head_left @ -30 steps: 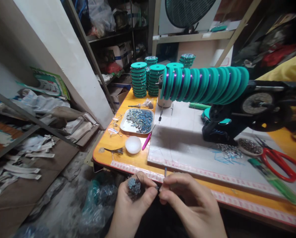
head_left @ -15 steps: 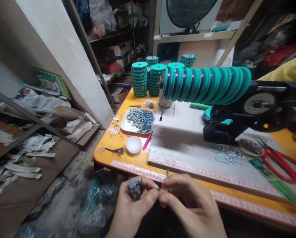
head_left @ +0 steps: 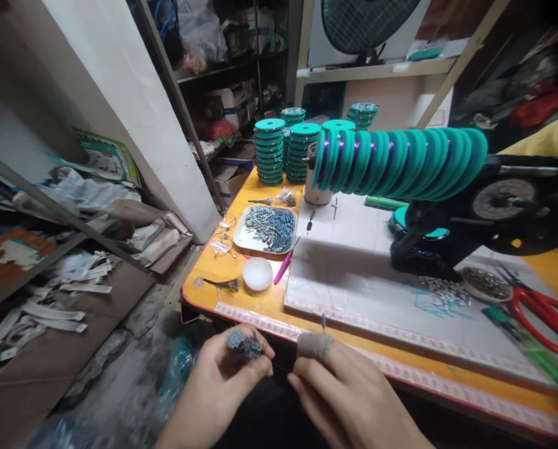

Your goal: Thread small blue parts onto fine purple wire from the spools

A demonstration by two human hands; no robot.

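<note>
My left hand [head_left: 223,374] is closed round a bundle of small blue-grey pieces [head_left: 245,344], whose ends stick out above the thumb. To its right, my right hand [head_left: 339,380] has its fingers pressed together, with a grey-beige wrap [head_left: 315,347] on one finger. Anything pinched in those fingers is hidden. A thin dark-blue piece [head_left: 324,321] sticks up just behind the wrapped finger. Both hands are apart, in front of the table's near edge. On the table, a white tray [head_left: 241,244] holds many small blue and silvery tubes.
Near the tray are a white round dish [head_left: 257,275], a purple-handled tool [head_left: 283,268] and glasses [head_left: 221,243]. Green spools [head_left: 401,159] fill a rod on a black winding device [head_left: 419,243]; more spools [head_left: 269,153] stand stacked behind. Red-handled scissors [head_left: 517,312] lie at right.
My hands have separated: the left moved left with its bundle, and the right turned so that its wrapped finger shows. The whole view has shifted slightly.
</note>
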